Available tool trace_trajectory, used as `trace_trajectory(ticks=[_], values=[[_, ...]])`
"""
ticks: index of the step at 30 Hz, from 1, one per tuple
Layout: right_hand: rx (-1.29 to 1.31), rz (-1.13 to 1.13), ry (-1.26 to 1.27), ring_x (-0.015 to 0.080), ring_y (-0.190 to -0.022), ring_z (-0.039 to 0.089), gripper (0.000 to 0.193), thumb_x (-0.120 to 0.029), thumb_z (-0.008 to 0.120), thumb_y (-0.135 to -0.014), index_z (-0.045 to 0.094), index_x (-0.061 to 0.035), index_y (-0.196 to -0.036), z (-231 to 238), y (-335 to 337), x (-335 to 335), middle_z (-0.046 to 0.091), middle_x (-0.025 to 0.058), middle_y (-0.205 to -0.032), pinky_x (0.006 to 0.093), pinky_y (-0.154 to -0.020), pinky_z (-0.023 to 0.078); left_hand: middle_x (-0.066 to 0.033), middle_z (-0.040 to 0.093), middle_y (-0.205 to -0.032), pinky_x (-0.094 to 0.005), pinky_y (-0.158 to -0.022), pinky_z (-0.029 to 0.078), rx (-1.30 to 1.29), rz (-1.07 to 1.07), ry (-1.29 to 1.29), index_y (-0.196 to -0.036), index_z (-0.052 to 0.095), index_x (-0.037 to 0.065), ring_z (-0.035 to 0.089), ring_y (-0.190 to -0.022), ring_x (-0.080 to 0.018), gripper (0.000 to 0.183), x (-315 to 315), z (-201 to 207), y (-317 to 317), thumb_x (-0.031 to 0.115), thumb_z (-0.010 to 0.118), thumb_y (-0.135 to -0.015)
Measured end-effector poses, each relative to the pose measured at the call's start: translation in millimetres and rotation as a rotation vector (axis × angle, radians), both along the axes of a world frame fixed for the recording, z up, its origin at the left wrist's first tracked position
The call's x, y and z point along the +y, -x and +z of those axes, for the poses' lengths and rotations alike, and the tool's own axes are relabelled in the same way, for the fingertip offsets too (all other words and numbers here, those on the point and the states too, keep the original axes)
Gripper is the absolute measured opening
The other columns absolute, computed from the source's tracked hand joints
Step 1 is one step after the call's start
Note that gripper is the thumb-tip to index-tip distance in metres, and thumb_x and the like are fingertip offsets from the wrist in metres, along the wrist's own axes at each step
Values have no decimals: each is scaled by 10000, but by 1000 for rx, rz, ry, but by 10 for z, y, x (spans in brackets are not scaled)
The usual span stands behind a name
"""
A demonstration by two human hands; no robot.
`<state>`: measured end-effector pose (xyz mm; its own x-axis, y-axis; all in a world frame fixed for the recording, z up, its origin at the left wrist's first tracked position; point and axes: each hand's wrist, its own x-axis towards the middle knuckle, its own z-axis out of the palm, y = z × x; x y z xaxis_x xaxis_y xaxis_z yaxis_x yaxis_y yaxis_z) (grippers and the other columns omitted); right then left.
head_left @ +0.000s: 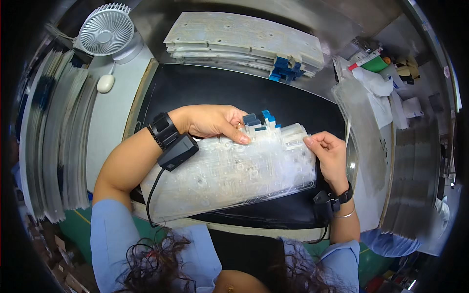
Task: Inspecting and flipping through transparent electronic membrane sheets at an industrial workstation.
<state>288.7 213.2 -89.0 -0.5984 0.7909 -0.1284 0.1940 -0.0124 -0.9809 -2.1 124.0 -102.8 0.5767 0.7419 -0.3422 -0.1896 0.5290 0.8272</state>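
Observation:
A stack of translucent membrane circuit sheets (234,171), with fine traces and small round holes, lies tilted over a black work surface (200,85). Blue-tipped connector tails (264,120) stick up from its far edge. My left hand (215,123) grips that edge just left of the tails, thumb on top and fingers partly hidden behind. At the upper right corner, my right hand (328,149) pinches the sheets between thumb and curled fingers. How many sheets each hand holds cannot be made out.
Behind the work surface lies another pile of membrane sheets (244,36) with blue tails. A fan (107,31) and a white computer mouse (105,83) are at the left, beside stacked sheets (63,141). More sheets (364,132) lean at the right, near white plastic bags (373,83).

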Motion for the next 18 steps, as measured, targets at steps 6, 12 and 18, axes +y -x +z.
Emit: trace_trajectory(ticks=[6,12,18], values=[[67,21,-13,26,-646,546,107,-77,642,-872,633,29,-883,-34,-74,6,638,20,-757,156,-587,421,-38,671,-922,-180,-698,468,12,2,8,-1049,593,-13,602,-788,-47,272,36,-21,-8,82,701,-818],[-13,18,3,17,-629,538,119,-90,664,-859,637,26,-846,31,-23,0,634,9,-727,151,-563,411,-64,683,-932,-182,-709,475,106,53,6,-1052,599,-14,620,-785,-65,278,-19,-30,-11,56,707,-805],[9,-13,-156,23,-638,544,111,-64,669,-847,642,43,-855,36,-26,-108,637,7,-724,154,-579,419,-89,680,-997,-207,-784,503,46,60,12,-1072,607,-13,642,-879,-91,296,-11,-47,-26,44,705,-799]])
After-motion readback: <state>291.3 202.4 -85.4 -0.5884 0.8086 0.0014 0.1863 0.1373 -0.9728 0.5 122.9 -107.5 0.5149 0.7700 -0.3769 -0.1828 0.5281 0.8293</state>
